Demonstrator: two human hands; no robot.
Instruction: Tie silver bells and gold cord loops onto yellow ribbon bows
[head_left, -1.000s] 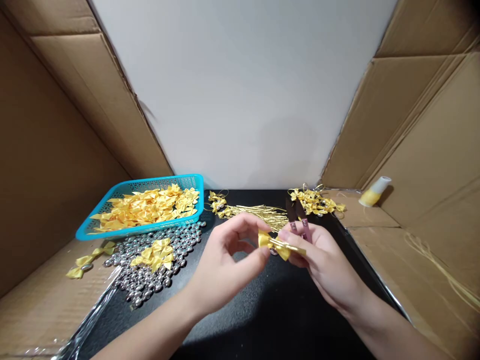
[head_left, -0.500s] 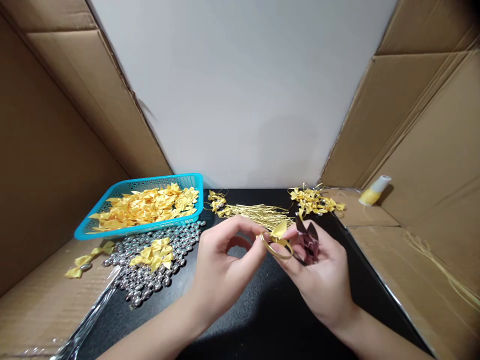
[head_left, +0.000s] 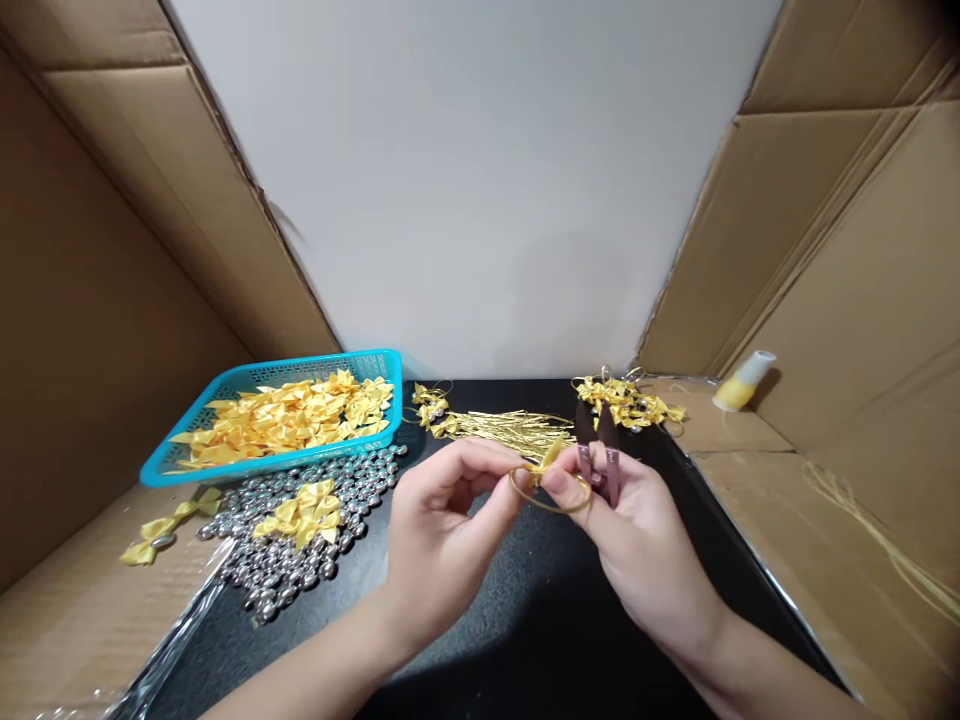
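My left hand [head_left: 457, 540] pinches one side of a yellow ribbon bow [head_left: 551, 455] between thumb and forefinger. A loop of gold cord [head_left: 551, 508] hangs from the bow, curving below my fingertips. On the other side, my right hand [head_left: 630, 530] grips the bow with its thumb and forefinger. Small thread snips [head_left: 598, 465] with dark blades and purple-pink handles are tucked in the same hand, blades pointing up and spread apart. Both hands meet above the black tabletop [head_left: 495, 630]. My fingers hide part of the bow.
A turquoise basket [head_left: 397, 400] of yellow bows stands at the left. Before it lie silver beads [head_left: 300, 570] with several bows [head_left: 304, 515] on top. Gold cord pieces [head_left: 510, 430] and finished-looking looped bows [head_left: 626, 400] lie behind my hands. A thread spool [head_left: 745, 382] stands right, by cardboard walls.
The snips have turned so their blades point more upright. My hands have drawn slightly left and closer together around the bow, and the cord loop now hangs wider. The view has shifted slightly.
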